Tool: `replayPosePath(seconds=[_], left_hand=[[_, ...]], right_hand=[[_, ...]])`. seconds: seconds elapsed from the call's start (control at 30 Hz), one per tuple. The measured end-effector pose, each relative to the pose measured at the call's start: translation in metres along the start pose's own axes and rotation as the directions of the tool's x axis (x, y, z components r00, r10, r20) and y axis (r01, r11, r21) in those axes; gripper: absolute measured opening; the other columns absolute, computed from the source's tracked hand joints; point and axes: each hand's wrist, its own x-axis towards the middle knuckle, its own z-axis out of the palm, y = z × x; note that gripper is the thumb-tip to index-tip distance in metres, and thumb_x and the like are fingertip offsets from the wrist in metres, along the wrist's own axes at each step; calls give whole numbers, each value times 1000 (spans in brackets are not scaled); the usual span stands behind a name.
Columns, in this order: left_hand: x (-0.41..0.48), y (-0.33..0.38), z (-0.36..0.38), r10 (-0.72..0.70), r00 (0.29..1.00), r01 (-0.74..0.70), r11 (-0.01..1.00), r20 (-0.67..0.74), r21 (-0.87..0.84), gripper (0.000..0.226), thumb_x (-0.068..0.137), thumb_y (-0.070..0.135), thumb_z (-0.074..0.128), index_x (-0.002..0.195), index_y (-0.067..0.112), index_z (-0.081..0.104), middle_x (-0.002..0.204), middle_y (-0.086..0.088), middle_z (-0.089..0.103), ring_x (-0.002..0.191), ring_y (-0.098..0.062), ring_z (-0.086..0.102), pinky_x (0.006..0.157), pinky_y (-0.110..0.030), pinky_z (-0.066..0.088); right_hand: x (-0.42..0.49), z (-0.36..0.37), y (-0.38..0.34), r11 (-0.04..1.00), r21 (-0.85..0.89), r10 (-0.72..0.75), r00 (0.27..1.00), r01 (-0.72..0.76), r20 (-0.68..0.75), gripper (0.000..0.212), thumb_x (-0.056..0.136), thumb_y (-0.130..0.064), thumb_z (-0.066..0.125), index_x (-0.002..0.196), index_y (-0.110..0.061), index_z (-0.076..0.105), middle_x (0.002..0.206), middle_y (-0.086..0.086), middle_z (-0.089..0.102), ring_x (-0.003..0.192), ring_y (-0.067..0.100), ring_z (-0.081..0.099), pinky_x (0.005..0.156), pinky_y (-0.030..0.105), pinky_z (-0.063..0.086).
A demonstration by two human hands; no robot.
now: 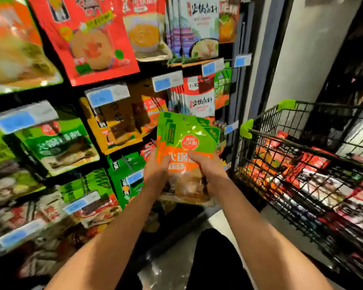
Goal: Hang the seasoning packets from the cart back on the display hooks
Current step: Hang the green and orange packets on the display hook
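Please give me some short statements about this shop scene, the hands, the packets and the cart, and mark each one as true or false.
1. Both hands hold a stack of green and orange packets. True: the left hand and the right hand both grip it.
2. The cart is empty. False: it holds many packets, mostly red.
3. The cart stands on the person's right side. True.
4. The held packets already hang on a hook. False: they are in the hands, in front of the display.
5. The display hooks carry no packets. False: many packets hang there, with blue price tags above them.
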Motion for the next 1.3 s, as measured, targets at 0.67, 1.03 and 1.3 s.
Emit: replayPosePath(seconds=[0.67,1.03,1.3], left_hand=[[-20,81,-167,-94,964,-2,932,-248,-363,41,101,55,50,101,20,70,97,-6,76,87,-19,73,79,-33,59],[26,107,-258,-70,916,-97,916,-395,-389,17,104,20,53,97,24,68,87,-4,71,84,-25,67,78,-37,52],[62,134,-308,-72,906,-103,919,-418,-381,41,106,55,44,98,21,66,91,-14,69,86,-35,71,90,-53,57]], right_hand=[[-85,138,-94,989,83,-142,949,123,282,57,75,-7,84,126,-13,59,116,10,73,101,31,71,93,52,58],[-88,231,-141,952,18,-291,879,307,378,32,68,0,80,92,-18,72,94,7,78,93,32,74,89,57,59],[-94,284,-172,924,102,-377,839,368,393,31,74,5,76,91,-19,65,98,17,75,94,39,73,84,62,59]])
